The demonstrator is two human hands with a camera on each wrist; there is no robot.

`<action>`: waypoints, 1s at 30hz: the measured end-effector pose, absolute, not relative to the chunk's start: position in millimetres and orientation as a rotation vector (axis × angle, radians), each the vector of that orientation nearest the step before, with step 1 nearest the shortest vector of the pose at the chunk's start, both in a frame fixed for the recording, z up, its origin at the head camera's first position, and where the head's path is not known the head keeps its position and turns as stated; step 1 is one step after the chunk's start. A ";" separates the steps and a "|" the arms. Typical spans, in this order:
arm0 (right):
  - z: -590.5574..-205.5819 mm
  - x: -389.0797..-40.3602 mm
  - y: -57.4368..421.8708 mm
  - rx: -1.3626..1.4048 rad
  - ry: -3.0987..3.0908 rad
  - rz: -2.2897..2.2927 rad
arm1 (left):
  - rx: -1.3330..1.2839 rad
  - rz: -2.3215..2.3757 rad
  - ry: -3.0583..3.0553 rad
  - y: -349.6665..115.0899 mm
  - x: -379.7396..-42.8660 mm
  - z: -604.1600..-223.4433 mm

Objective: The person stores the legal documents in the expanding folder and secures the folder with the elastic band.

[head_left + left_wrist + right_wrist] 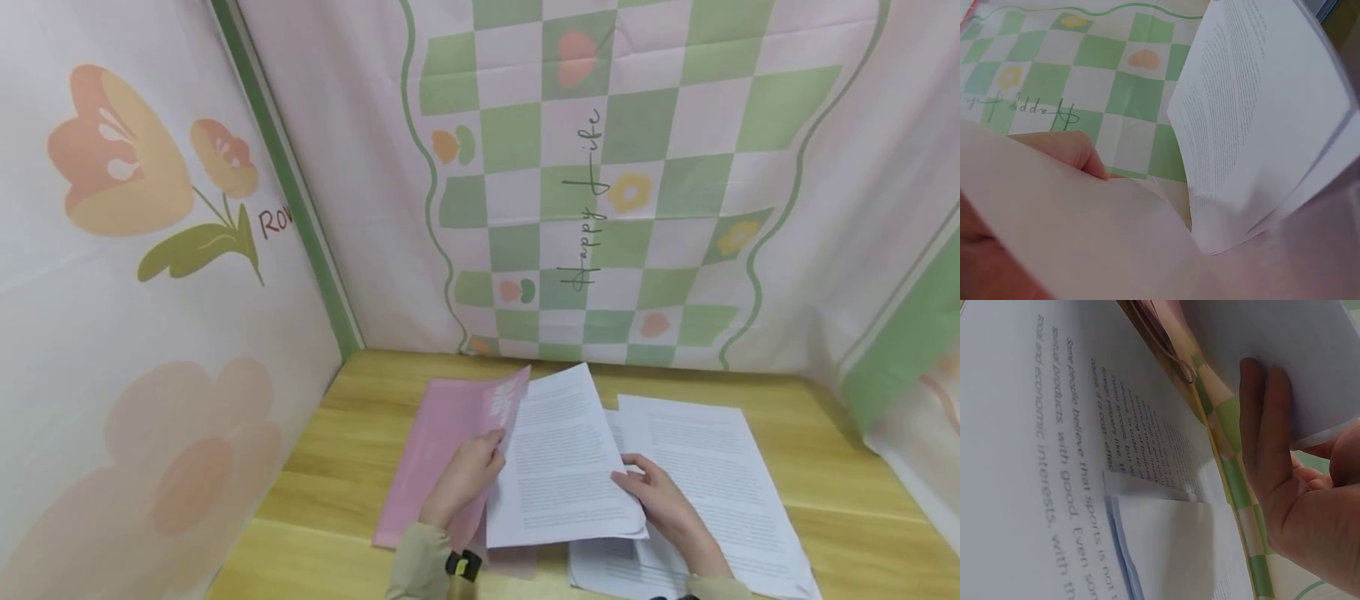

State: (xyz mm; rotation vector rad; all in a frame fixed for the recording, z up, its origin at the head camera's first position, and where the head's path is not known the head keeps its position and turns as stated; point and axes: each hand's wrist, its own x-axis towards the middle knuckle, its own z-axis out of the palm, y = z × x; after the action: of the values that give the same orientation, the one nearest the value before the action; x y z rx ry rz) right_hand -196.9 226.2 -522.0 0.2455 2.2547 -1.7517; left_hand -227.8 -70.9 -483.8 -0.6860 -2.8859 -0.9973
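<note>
A pink folder (427,442) with white lettering lies at the left of the table. My left hand (467,475) pinches its raised cover, which looks pale in the left wrist view (1116,231) and hides part of that hand. To the right, my right hand (667,504) holds a stack of printed sheets (562,450) by its right edge, thumb on top and fingers beneath. The stack's left edge sits at the folder's opening and its text faces up. In the right wrist view, the right fingers (1275,425) extend along the underside of the stack (1316,375).
More printed sheets (712,458) lie on the wooden table (847,492) at the right, partly beneath the raised stack and right hand. A cloth with green and white checks (510,137) hangs behind the table, and a flowered cloth (150,333) hangs at the left.
</note>
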 end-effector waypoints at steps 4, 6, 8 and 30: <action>-523.5 -197.2 225.3 0.246 2.257 -1.755 | -0.688 -0.980 -2.885 -70.2 -228.4 -483.4; -524.6 -197.2 223.5 0.257 2.252 -1.766 | -0.692 -0.975 -2.884 -70.0 -228.6 -483.3; -525.8 -197.1 221.2 0.272 2.251 -1.768 | -0.696 -0.974 -2.881 -69.7 -228.7 -483.0; -513.9 -186.1 209.0 0.152 2.339 -1.588 | -0.768 -0.958 -2.811 -69.7 -229.3 -485.1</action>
State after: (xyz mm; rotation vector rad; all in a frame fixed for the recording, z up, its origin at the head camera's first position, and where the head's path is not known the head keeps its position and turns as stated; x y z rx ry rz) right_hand -186.1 209.0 -513.9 0.1520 2.3388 -1.5878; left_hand -229.3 -69.7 -485.1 -0.7681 -2.8112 -0.9582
